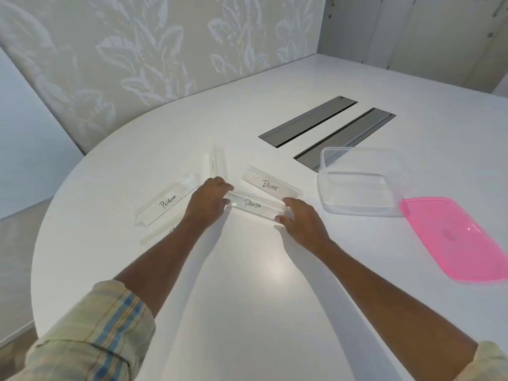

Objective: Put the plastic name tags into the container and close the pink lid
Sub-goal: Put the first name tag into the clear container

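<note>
White and rounded, the tabletop (247, 284) sits against a leaf-patterned wall, with two grey slots set into it beyond the work. Both hands close on the ends of the clear name tag marked "PANDA" (254, 206): the left hand (210, 198) curls over its left end, the right hand (298, 215) pinches its right end, and the tag appears to rest on the surface, not yet lifted. Just behind lies the tag reading "BEAR" (270, 185), to the left one reading "PENGUIN" (167, 200); a farther tag (213, 165) and one half hidden under the left forearm cannot be read. By my judgement this is the first pick: next comes lifting it rightward into the empty clear container (360, 185), beside which the pink lid (453, 237) lies flat.
</note>
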The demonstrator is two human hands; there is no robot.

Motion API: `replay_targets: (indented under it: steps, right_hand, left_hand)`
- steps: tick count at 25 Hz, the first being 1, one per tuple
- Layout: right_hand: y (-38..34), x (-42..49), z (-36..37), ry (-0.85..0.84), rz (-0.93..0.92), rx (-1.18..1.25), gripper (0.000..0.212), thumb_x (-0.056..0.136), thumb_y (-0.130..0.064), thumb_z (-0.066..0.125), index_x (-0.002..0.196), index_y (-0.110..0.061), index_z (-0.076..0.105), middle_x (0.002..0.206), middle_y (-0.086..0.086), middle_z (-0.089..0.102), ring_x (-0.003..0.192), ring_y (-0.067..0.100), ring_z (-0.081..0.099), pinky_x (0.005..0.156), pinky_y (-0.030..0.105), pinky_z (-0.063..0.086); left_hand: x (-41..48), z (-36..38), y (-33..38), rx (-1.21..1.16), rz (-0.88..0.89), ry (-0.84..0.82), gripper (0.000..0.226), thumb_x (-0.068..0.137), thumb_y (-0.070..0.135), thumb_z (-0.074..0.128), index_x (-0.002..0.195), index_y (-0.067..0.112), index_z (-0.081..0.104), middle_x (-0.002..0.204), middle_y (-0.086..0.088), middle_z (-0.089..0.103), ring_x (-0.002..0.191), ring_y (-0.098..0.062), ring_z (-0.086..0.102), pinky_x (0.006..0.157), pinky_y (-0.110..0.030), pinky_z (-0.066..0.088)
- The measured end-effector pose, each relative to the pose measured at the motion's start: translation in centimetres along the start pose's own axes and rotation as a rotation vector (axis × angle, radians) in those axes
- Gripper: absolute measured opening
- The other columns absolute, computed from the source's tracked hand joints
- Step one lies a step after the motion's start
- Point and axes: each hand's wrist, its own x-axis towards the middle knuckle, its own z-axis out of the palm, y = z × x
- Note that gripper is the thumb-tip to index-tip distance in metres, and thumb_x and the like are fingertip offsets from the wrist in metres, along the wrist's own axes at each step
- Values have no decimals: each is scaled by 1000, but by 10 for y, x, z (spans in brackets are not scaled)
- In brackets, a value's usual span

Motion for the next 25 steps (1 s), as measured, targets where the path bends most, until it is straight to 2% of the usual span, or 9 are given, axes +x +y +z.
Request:
replay_targets:
  steps: [8,14,18,21,25]
  right_hand:
    - [-4,17,7,-41,45,-46,49,92,-36,73,138,-19,62,137,1,67,131,24,57,107,41,47]
    - [-4,20,6,-29,68,-25,46,89,-35,75,132,-21,67,131,0,71,124,23,61,103,43,51]
    - [-6,20,5,-13,84,-3,43,86,-32,77,127,-21,71,124,1,74,116,24,65,97,44,54]
    - [-3,18,-1,-6,85,14,44,85,-31,78,127,-22,72,124,2,74,114,24,66,96,44,55]
    - [3,17,-13,-8,97,37,38,82,-27,79,119,-24,76,115,0,77,105,23,69,91,43,57]
  left_hand:
    - [42,-9,-23,93,105,-166,51,87,14,81,137,18,70,136,-2,70,135,-24,58,105,-36,46]
    - [55,-5,-27,188,131,-209,39,86,16,80,124,26,78,119,-4,73,124,-28,62,103,-35,46]
    - [57,-3,-27,224,164,-178,34,88,17,76,120,28,79,109,-2,75,117,-26,64,103,-29,43]
    - [59,-6,-26,200,148,-167,31,91,15,74,120,27,80,108,0,79,120,-25,64,109,-32,44]
    - [57,-9,-17,205,168,-186,28,92,11,71,113,25,82,101,2,80,112,-24,65,105,-37,51]
